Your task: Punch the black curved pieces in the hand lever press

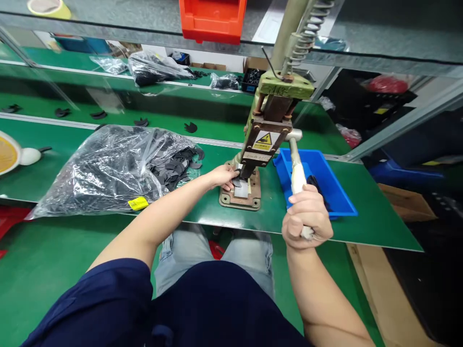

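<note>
A green hand press [267,140] with a yellow warning label stands on the bench. My right hand [307,217] is wrapped around the white-taped lever handle [298,176] on its right side. At the press base [249,202], my left hand [223,177] pinches a small dark flat piece [236,181] under the ram, over a pale plate. Left of the press lies a clear plastic bag [108,168], its mouth spilling many dark curved pieces [175,168]. To the right, a blue bin [336,188] holds some dark pieces, partly hidden behind my right hand and the lever.
Along the green belt behind, several dark curved pieces [190,127] lie spaced out. An orange bin [213,19] and a tape roll [48,8] sit on the metal shelf above. A round yellow-faced object [7,153] is at the far left. Cardboard [379,289] stands at right.
</note>
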Motion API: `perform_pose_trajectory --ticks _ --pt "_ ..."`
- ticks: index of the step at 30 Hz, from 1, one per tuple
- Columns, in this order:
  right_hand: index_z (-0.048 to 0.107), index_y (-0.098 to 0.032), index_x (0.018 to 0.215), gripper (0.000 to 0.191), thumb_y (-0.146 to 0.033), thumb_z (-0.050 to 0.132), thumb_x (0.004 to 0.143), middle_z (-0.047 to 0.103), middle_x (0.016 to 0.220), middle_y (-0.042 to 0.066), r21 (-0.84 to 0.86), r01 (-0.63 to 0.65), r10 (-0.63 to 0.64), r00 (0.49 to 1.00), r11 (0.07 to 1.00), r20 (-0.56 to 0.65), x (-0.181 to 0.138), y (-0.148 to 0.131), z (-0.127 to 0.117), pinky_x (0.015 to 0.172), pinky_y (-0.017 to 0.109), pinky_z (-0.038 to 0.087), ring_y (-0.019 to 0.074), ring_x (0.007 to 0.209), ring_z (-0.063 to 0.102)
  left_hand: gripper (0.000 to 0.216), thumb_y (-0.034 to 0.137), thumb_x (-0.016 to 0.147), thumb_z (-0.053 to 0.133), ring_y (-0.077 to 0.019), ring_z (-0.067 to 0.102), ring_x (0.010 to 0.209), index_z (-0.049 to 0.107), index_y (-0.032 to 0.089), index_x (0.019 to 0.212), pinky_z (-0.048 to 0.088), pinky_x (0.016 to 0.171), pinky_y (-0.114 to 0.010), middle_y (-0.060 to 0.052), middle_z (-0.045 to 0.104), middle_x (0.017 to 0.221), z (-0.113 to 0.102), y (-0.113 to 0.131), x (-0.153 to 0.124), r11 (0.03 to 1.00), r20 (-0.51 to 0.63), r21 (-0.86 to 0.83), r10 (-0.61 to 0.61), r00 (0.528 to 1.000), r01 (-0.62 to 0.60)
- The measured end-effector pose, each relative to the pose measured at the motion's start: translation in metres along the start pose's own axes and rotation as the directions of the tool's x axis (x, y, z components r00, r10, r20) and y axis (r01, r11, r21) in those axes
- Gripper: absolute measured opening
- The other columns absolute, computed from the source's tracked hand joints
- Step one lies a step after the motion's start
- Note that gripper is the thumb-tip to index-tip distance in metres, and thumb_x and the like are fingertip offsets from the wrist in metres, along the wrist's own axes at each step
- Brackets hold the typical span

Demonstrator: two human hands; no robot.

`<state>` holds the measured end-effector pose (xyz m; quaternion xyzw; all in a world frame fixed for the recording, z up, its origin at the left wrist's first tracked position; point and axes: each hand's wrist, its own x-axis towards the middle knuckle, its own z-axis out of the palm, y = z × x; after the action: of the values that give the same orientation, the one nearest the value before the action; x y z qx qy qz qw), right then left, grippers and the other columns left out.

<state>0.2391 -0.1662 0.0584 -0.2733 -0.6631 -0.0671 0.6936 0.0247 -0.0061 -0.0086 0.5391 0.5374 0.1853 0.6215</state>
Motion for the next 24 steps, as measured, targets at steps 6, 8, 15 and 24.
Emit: perform_pose_trajectory --ticks 6,8,15,24 --pt "0.056 -0.028 0.07 0.019 -0.031 0.068 0.085 0.062 0.064 -0.006 -0.01 -0.011 0.011 1.0 1.0 -0.014 -0.002 0.001 0.001 0.097 0.059 0.06 0.0201 0.071 0.069 0.039 0.057 0.102 0.065 -0.0165 0.07 0.052 0.054 0.021 0.096 0.058 0.053 -0.025 0.0 0.064 0.065 -0.007 -0.004 -0.008 0.994 -0.034 -0.106 0.0 0.999 -0.004" --pt "0.056 -0.028 0.07 0.02 -0.032 0.068 0.086 0.061 0.063 -0.006 -0.012 -0.014 0.014 1.0 1.0 -0.017 -0.002 0.001 0.001 0.097 0.059 0.06 0.0203 0.071 0.069 0.039 0.057 0.101 0.066 -0.0161 0.07 0.054 0.054 0.02 0.095 0.059 0.054 -0.025 0.0 0.063 0.066 -0.005 -0.002 -0.013 0.992 -0.032 -0.125 0.007 0.999 -0.011" --pt "0.057 -0.026 0.069 0.02 -0.03 0.07 0.084 0.064 0.064 -0.006 0.014 -0.015 0.015 1.0 1.0 -0.009 -0.001 0.001 -0.001 0.098 0.055 0.06 0.019 0.072 0.071 0.039 0.055 0.101 0.065 -0.0158 0.073 0.066 0.063 0.017 0.096 0.058 0.057 -0.025 -0.011 0.077 0.096 -0.009 0.012 -0.028 0.986 0.048 -0.099 0.139 0.989 -0.134" --pt "0.056 -0.024 0.064 0.03 -0.035 0.073 0.087 0.063 0.063 -0.006 0.045 0.021 -0.019 0.999 0.999 -0.038 -0.006 0.011 0.0 0.098 0.049 0.06 0.0161 0.074 0.072 0.042 0.029 0.091 0.068 -0.0281 0.072 0.121 0.075 0.022 0.132 0.054 0.106 -0.034 -0.009 0.078 0.133 -0.187 -0.027 -0.065 0.494 -0.295 0.863 0.325 0.899 0.105"
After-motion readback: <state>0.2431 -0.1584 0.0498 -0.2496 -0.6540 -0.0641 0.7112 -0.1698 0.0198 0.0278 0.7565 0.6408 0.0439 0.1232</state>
